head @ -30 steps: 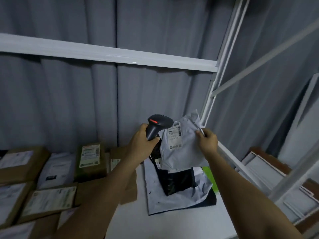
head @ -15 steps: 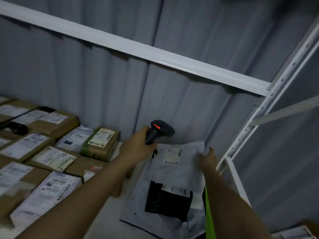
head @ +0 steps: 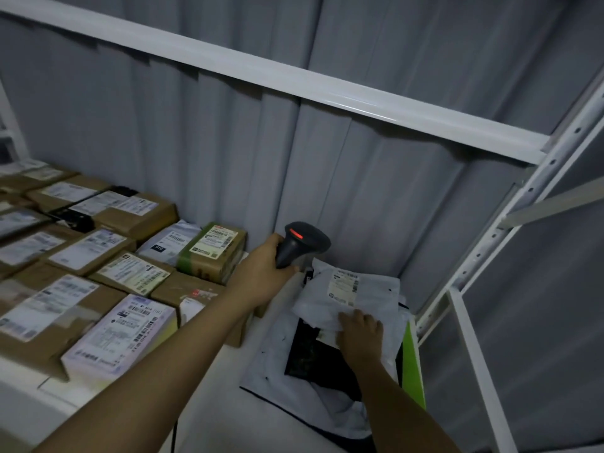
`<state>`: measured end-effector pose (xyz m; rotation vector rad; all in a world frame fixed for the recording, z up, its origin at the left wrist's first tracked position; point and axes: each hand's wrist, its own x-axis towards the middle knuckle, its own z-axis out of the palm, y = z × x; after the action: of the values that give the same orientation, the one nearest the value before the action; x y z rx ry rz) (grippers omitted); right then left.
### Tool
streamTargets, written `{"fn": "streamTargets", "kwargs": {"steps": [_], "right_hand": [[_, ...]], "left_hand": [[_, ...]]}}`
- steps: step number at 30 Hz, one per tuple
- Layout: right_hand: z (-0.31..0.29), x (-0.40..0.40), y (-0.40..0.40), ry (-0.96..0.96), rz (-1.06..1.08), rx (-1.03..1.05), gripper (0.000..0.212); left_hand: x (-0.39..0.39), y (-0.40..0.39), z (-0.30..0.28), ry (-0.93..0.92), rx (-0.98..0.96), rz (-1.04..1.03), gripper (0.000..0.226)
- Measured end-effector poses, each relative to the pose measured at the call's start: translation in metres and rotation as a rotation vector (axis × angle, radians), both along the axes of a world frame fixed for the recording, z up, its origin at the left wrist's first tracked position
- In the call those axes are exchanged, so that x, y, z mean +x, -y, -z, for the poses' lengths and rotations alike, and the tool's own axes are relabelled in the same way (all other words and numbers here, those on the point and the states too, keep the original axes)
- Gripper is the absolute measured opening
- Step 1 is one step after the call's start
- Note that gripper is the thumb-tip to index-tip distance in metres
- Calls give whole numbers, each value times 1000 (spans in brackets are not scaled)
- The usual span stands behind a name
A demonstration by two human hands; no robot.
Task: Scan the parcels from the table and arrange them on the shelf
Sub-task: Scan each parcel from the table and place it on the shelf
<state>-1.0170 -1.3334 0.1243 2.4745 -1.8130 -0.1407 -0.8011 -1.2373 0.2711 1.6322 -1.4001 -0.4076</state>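
My left hand (head: 266,273) grips the handle of a black barcode scanner (head: 302,241) with a red light on its head, held over the shelf. A grey poly mailer (head: 356,294) with a white label lies flat on top of a pile of other mailers at the right end of the shelf. My right hand (head: 361,330) rests on its near edge, fingers laid on the plastic. Beneath it lie a black mailer (head: 313,354) and a larger grey one (head: 277,364).
Several brown cardboard parcels (head: 130,273) with labels fill the shelf's left side. The white shelf board (head: 225,403) shows between them and the mailers. A white crossbeam (head: 294,80) runs overhead, an upright post (head: 510,210) stands right. A green edge (head: 412,364) sits beside the pile.
The grey mailer went from held up in front of the scanner to lying flat on the pile. My right hand moved from its far edge to its near edge. View shifted left.
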Motion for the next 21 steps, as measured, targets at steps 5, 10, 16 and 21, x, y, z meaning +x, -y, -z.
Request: {"fn": "streamTargets", "kwargs": {"steps": [5, 10, 16, 21], "right_hand": [[-17, 12, -3, 221, 14, 80, 62], [-62, 87, -14, 712, -241, -112, 49], [-118, 210, -59, 932, -437, -37, 38], [-124, 327, -117, 948, -650, 156, 38]], "left_hand": [[12, -13, 9, -55, 10, -6, 22], [36, -35, 8, -128, -12, -71, 26], [108, -89, 3, -230, -46, -292, 27], [192, -158, 0, -283, -122, -537, 29]]}}
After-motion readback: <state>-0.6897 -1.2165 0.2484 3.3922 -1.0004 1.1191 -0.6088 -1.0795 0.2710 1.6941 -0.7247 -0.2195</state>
